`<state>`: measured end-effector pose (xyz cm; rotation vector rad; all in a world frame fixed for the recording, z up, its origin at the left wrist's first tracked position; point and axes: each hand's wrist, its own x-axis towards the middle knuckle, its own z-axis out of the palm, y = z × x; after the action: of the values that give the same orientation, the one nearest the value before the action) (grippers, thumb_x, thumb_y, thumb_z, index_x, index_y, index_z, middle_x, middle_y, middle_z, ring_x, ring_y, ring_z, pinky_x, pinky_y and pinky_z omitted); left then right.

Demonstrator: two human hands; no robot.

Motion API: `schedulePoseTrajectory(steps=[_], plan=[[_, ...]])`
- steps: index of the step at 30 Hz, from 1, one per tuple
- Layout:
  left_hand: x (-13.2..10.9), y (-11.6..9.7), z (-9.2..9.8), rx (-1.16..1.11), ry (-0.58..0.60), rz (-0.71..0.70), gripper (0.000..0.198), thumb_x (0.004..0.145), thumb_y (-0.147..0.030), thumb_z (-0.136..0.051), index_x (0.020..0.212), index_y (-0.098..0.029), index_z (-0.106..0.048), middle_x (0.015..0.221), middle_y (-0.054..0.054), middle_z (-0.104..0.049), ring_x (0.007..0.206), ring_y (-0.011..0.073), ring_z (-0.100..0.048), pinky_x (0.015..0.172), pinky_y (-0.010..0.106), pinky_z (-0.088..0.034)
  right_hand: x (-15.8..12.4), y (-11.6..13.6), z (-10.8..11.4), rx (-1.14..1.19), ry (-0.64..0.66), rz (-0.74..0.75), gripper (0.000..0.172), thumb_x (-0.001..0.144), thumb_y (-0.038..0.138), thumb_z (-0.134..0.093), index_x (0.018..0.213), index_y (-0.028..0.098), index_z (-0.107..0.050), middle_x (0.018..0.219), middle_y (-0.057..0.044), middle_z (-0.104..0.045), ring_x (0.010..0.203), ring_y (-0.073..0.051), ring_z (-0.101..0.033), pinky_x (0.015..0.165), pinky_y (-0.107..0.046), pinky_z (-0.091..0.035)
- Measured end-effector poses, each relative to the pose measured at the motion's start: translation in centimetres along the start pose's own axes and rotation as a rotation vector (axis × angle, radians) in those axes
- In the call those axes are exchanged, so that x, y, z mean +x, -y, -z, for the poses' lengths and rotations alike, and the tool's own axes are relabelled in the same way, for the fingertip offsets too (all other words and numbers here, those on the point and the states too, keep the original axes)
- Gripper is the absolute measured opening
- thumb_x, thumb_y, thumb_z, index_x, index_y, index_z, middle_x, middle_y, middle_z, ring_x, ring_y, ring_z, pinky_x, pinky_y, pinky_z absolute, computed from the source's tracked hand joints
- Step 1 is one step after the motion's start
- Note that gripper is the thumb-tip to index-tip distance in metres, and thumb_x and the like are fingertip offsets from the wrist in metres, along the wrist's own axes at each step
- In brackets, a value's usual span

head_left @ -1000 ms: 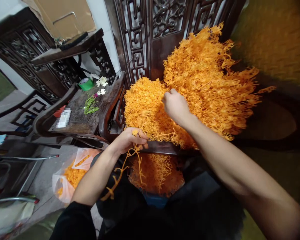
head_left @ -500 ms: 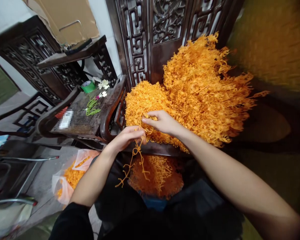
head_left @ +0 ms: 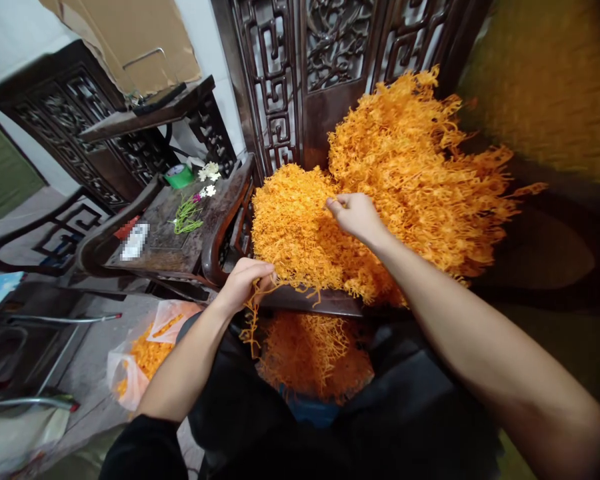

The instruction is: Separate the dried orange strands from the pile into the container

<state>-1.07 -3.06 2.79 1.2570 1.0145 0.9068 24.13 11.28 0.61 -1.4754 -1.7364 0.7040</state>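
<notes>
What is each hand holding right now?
Left hand: closed on a few orange sprigs.
Right hand: fingers pinched on the orange pile.

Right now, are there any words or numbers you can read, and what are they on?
None can be read.
The small white packet on the dark wooden table is blurred over, so any print on it is lost.
The green roll, the cardboard and the orange sprigs in the left hand and right hand show no lettering.

Bright orange sprigs (head_left: 405, 173), dark brown fretwork screen (head_left: 300, 73), green tape roll (head_left: 180, 177), white blossoms (head_left: 209, 172)
</notes>
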Motion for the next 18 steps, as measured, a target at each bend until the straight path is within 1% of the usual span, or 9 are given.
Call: schedulePoseTrajectory(steps=[2, 4, 6, 9, 12, 15, 18], plan=[[0.2, -0.1, 0.3, 0.0, 0.011, 0.0, 0.054, 0.086, -0.041, -0.065, 0.038, -0.019, -0.051, 0.034, 0.001, -0.04, 0.046, 0.0116, -0.04, 0.055, 0.031, -0.028, -0.7, 0.5, -0.6, 0.255, 0.249, -0.038, 0.04, 0.095, 0.048, -0.059, 0.066, 0.022, -0.05, 0.054, 0.003, -0.043, 0.052, -0.013, -0.039, 0.054, -0.029, -0.031], [0.4, -0.1, 0.6, -0.02, 0.028, -0.004, 0.055, 0.086, -0.041, -0.065, 0.039, -0.019, -0.051, 0.034, 0.001, -0.04, 0.045, 0.0113, -0.039, 0.055, 0.03, -0.027, -1.8, 1.3, -1.1, 0.452, 0.482, -0.057, 0.04, 0.093, 0.054, -0.065, 0.072, 0.022, -0.056, 0.058, 0.002, -0.051, 0.049, -0.011, -0.038, 0.05, -0.027, -0.03], [0.5, 0.0, 0.8, -0.037, 0.043, -0.004, 0.055, 0.087, -0.042, -0.065, 0.039, -0.019, -0.05, 0.034, 0.001, -0.041, 0.044, 0.0113, -0.039, 0.055, 0.03, -0.028, -2.7, 2.0, -1.2, 0.555, 0.627, -0.088, 0.039, 0.091, 0.057, -0.069, 0.076, 0.021, -0.061, 0.061, 0.001, -0.056, 0.046, -0.009, -0.035, 0.045, -0.026, -0.025], [0.6, -0.1, 1.0, -0.04, 0.048, -0.011, 0.055, 0.087, -0.041, -0.065, 0.04, -0.019, -0.049, 0.034, 0.0, -0.04, 0.044, 0.0109, -0.038, 0.055, 0.03, -0.028, -3.4, 2.3, -0.6, 0.643, 0.795, -0.146, 0.039, 0.09, 0.058, -0.072, 0.088, 0.019, -0.067, 0.059, 0.003, -0.054, 0.042, -0.007, -0.032, 0.042, -0.024, -0.017], [0.7, -0.3, 0.8, -0.035, 0.028, -0.027, 0.055, 0.087, -0.04, -0.065, 0.039, -0.019, -0.048, 0.033, 0.0, -0.039, 0.043, 0.0103, -0.037, 0.054, 0.03, -0.026, -3.7, 2.2, 0.0, 0.684, 0.946, -0.169, 0.041, 0.088, 0.057, -0.075, 0.096, 0.016, -0.069, 0.054, 0.007, -0.049, 0.04, -0.005, -0.03, 0.041, -0.023, -0.014], [0.8, -0.4, 0.8, -0.023, -0.008, -0.029, 0.054, 0.086, -0.04, -0.065, 0.039, -0.018, -0.048, 0.034, 0.0, -0.04, 0.043, 0.0102, -0.038, 0.054, 0.03, -0.026, -3.7, 1.9, 0.4, 0.728, 1.022, -0.182, 0.041, 0.087, 0.053, -0.077, 0.101, 0.015, -0.07, 0.052, 0.008, -0.046, 0.039, -0.004, -0.032, 0.04, -0.022, -0.013], [1.0, -0.2, 0.9, -0.008, -0.041, -0.019, 0.053, 0.086, -0.039, -0.065, 0.04, -0.018, -0.049, 0.035, 0.0, -0.041, 0.043, 0.0103, -0.039, 0.053, 0.03, -0.025, -3.6, 1.4, 1.0, 0.78, 1.061, -0.174, 0.04, 0.089, 0.048, -0.077, 0.109, 0.014, -0.072, 0.052, 0.008, -0.045, 0.039, -0.004, -0.032, 0.04, -0.021, -0.014]])
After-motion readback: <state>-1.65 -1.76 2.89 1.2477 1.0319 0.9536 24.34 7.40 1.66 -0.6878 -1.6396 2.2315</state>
